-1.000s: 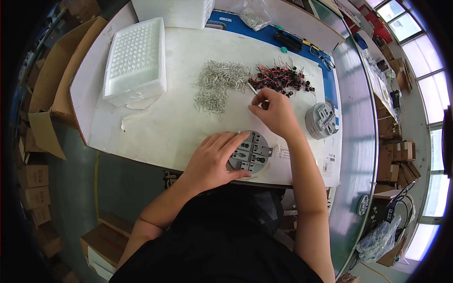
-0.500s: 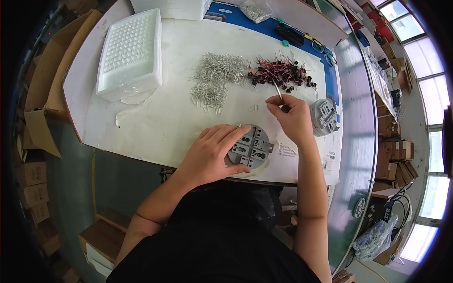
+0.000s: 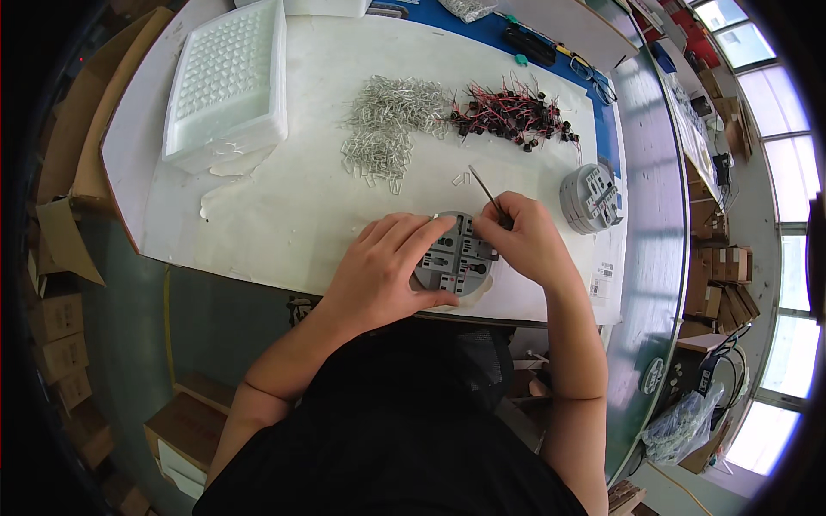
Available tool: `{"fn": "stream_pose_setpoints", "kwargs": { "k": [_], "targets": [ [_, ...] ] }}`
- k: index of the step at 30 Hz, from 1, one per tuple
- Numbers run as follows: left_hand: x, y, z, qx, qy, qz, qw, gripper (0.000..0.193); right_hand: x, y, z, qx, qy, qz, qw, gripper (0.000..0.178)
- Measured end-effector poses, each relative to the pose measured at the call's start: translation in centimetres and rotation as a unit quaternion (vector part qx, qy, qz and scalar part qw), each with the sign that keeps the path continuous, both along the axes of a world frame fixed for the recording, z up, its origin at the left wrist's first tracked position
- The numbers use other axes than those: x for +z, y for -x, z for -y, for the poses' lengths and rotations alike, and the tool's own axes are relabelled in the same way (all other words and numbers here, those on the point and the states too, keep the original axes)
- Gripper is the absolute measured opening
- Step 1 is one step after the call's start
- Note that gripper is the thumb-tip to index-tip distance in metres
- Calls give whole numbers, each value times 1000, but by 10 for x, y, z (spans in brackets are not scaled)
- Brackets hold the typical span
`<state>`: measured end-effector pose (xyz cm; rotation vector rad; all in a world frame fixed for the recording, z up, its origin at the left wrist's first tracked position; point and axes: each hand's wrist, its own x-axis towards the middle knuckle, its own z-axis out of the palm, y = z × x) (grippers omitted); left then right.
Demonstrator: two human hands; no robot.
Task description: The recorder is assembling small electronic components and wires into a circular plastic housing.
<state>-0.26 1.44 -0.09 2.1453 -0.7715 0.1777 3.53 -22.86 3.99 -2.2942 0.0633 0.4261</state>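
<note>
My left hand (image 3: 383,273) is closed round the left side of a round grey plastic fixture (image 3: 454,256) at the table's near edge. The fixture's top carries raised blocks and slots with small dark parts in them. In my right hand (image 3: 525,232) is a thin pointed metal tool (image 3: 484,191) with a dark lower part; its exact kind is unclear. The tool's tip points up and away, and my right fingertips are at the fixture's upper right edge. Beyond the tip lie a few loose bent wire pieces (image 3: 462,180).
Farther back are a pile of silvery wire clips (image 3: 383,120) and black parts with red leads (image 3: 516,116). A stack of grey round fixtures (image 3: 589,199) stands at right, a white foam tray (image 3: 225,95) at left. Tools and glasses (image 3: 594,79) lie on the blue mat.
My right hand has come toward me and left from near the black parts to the fixture, still with the tool. My left hand stays on the fixture. The view has shifted slightly.
</note>
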Motion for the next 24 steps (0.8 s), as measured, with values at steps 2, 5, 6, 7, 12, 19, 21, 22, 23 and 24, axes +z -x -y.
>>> {"fn": "stream_pose_setpoints", "kwargs": {
  "k": [2,5,6,7,12,19,21,22,23,24],
  "targets": [
    [0,0,0,0,-2,1,1000,94,-9,0,1,27,-11,47,998,23],
    [-1,0,0,2,0,3,1000,95,-10,1,0,36,-13,66,997,26],
    [-3,0,0,5,3,4,1000,95,-9,2,-2,31,-10,61,998,29],
    [-3,0,0,7,6,6,1000,95,-7,2,-3,25,-7,56,998,32],
    [-2,-2,-1,1,12,-8,1000,95,-5,-1,5,-41,-92,-31,994,30],
    [2,-5,-2,-19,8,-27,999,98,-8,3,8,-16,-120,-18,992,24],
    [3,-6,-1,-21,9,-33,999,98,-13,3,12,-19,-134,-17,991,24],
    [4,-6,0,-21,14,-41,999,98,-16,2,13,-19,-144,-18,989,23],
    [4,-6,1,-22,20,-49,998,98,-18,2,15,-20,-154,-19,988,22],
    [4,-6,1,-23,16,-49,998,98,-17,3,15,-21,-158,-19,987,22]
  ]
}}
